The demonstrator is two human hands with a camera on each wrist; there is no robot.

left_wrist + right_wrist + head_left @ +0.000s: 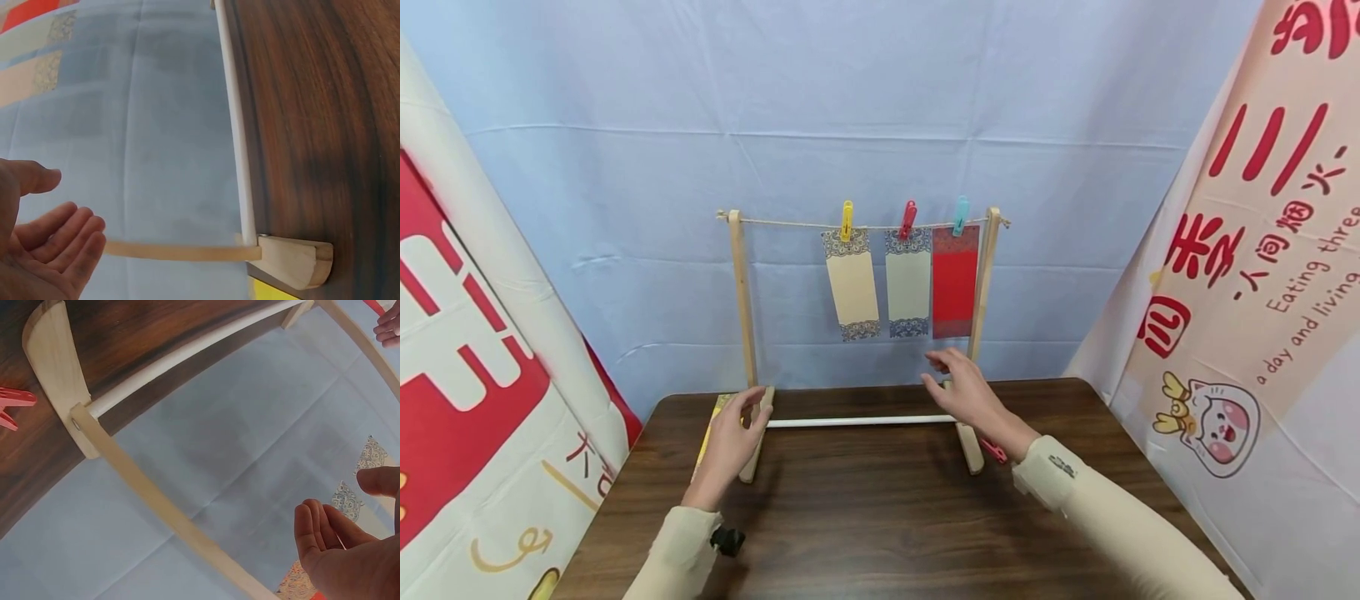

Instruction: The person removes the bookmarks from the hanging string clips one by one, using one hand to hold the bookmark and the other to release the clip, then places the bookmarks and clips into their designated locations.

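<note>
Three patterned-edge paper cards hang from a string (790,222) tied between two wooden posts. A yellow clothespin (847,221) grips the tilted cream card (855,287), a red clothespin (907,220) the grey-green card (908,282), and a light-blue clothespin (961,217) the red card (955,283). My left hand (735,437) is by the foot of the left post (742,300), fingers loosely bent around nothing. Below the red card, beside the right post (988,267), my right hand (972,396) hovers with relaxed fingers. Both palms show bare in the wrist views.
A white rod (861,422) joins the two wooden feet on the dark wooden table (865,517). Another red clothespin (14,399) lies outside the right foot (56,369). Something flat and yellow (269,291) lies by the left foot (300,261). Pale cloth (850,100) hangs behind.
</note>
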